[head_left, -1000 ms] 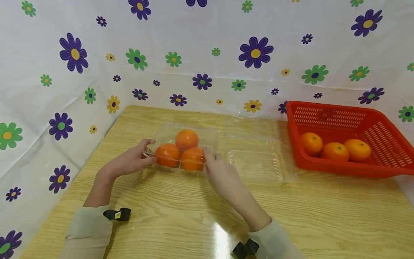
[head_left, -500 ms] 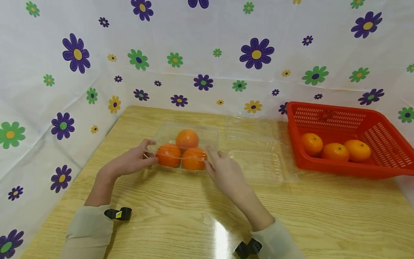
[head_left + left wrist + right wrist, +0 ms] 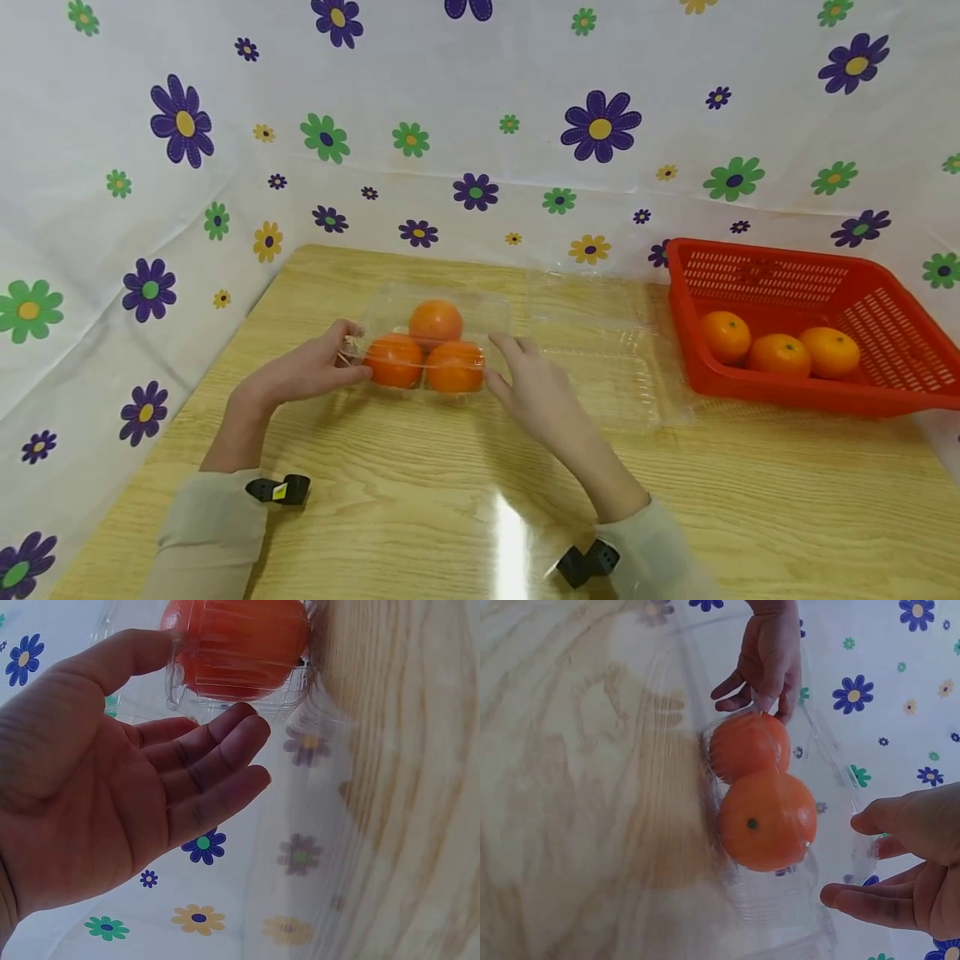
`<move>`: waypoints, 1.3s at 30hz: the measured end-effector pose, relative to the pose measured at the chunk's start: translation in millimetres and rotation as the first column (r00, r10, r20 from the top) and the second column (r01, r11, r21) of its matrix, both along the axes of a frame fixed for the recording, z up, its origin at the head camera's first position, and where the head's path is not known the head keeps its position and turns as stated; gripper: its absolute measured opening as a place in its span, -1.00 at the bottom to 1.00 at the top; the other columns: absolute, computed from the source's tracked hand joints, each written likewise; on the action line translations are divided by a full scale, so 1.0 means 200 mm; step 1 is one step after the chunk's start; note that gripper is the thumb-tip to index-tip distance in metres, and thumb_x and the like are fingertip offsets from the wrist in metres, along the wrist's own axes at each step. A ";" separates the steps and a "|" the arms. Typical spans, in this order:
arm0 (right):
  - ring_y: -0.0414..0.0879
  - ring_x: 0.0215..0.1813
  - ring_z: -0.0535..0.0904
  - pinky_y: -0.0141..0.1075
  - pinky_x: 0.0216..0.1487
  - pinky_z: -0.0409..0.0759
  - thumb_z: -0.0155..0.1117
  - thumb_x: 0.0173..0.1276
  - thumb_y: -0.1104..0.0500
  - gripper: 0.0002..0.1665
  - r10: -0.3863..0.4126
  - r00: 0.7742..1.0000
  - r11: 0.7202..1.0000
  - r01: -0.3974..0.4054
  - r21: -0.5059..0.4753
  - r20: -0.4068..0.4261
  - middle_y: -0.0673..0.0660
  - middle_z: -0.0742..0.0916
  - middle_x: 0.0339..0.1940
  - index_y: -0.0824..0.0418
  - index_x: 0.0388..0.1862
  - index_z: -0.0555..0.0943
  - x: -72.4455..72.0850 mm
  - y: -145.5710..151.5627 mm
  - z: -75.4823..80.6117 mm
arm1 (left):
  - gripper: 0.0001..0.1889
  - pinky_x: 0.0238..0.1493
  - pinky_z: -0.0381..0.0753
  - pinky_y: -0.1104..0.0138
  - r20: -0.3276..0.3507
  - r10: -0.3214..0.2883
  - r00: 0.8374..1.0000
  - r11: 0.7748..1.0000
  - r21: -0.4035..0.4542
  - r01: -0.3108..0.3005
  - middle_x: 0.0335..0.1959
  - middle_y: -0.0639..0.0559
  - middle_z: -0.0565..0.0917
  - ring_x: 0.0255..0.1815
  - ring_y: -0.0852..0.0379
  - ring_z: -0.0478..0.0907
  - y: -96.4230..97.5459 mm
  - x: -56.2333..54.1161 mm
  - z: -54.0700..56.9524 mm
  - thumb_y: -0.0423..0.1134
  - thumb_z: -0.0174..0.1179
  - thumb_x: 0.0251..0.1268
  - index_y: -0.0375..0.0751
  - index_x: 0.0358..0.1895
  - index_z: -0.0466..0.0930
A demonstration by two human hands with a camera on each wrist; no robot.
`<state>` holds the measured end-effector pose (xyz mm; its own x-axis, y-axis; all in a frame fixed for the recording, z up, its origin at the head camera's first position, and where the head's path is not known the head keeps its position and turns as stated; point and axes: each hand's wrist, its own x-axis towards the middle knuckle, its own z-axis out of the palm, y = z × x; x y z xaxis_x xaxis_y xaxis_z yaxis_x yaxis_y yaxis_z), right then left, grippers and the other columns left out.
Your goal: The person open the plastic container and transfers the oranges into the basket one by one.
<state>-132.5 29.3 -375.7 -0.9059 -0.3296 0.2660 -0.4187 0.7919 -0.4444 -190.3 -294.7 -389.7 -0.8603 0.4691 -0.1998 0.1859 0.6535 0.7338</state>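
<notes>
A clear plastic clamshell box (image 3: 483,312) stands on the table holding three oranges: one at the back (image 3: 436,323), one front left (image 3: 395,362) and one front right (image 3: 454,367). Its lid lies over the fruit. At the left end, my left hand (image 3: 311,371) pinches the rim; the left wrist view shows the thumb on the edge near an orange (image 3: 244,645), other fingers loosely extended below. My right hand (image 3: 540,392) is beside the right end, thumb and fingers spread around the lid's edge in the right wrist view, where two oranges (image 3: 766,821) show.
A second clear plastic box (image 3: 600,387) lies opened to the right of the filled one. Beyond it stands a red perforated basket (image 3: 787,390) with three oranges (image 3: 780,356). Flower-printed cloth (image 3: 517,150) hangs along the back and left of the wooden table (image 3: 405,500).
My right hand has shifted slightly right, its fingers coming off the front right orange's side of the lid and spreading. My left hand stays at the left rim.
</notes>
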 end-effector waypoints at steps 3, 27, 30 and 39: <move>0.05 -0.50 0.65 -0.18 -0.44 0.65 0.25 0.46 0.13 -0.50 0.015 0.998 0.999 -0.012 0.051 -0.061 0.42 0.62 0.12 0.30 0.30 0.48 -0.02 0.01 0.03 | -0.29 0.10 0.53 0.06 0.005 -0.003 1.000 1.000 -0.005 0.003 0.09 -0.29 0.55 0.08 -0.11 0.52 0.00 0.00 0.01 -0.05 0.19 0.42 -0.39 0.39 0.08; 0.11 -0.11 0.67 -0.09 -0.10 0.67 0.01 0.59 -0.02 -0.38 0.090 0.974 0.952 -0.022 -0.306 0.209 0.29 0.48 0.37 0.33 0.45 0.36 -0.28 0.12 0.27 | -0.31 -0.01 0.52 0.17 0.010 -0.020 1.000 1.000 -0.011 0.020 -0.13 -0.15 0.58 -0.15 0.02 0.53 0.03 0.02 0.03 -0.13 0.20 0.40 -0.44 0.40 0.09; 0.09 -0.16 0.67 -0.13 -0.17 0.68 0.01 0.58 -0.05 -0.37 0.094 0.967 0.941 -0.009 -0.339 0.236 0.27 0.52 0.31 0.30 0.45 0.36 -0.32 0.12 0.29 | -0.31 -0.01 0.51 0.17 0.008 -0.021 1.000 1.000 -0.011 0.021 -0.12 -0.15 0.58 -0.15 0.02 0.53 0.02 0.02 0.03 -0.13 0.20 0.41 -0.44 0.40 0.09; 0.07 -0.17 0.69 -0.15 -0.26 0.68 0.04 0.56 -0.12 -0.38 0.012 0.972 0.931 0.075 -0.358 0.233 0.25 0.62 0.17 0.26 0.39 0.43 -0.42 0.13 0.32 | -0.30 -0.01 0.52 0.18 0.011 -0.028 1.000 0.999 -0.020 0.028 -0.14 -0.13 0.59 -0.18 0.04 0.54 0.03 0.00 0.02 -0.12 0.20 0.40 -0.42 0.41 0.09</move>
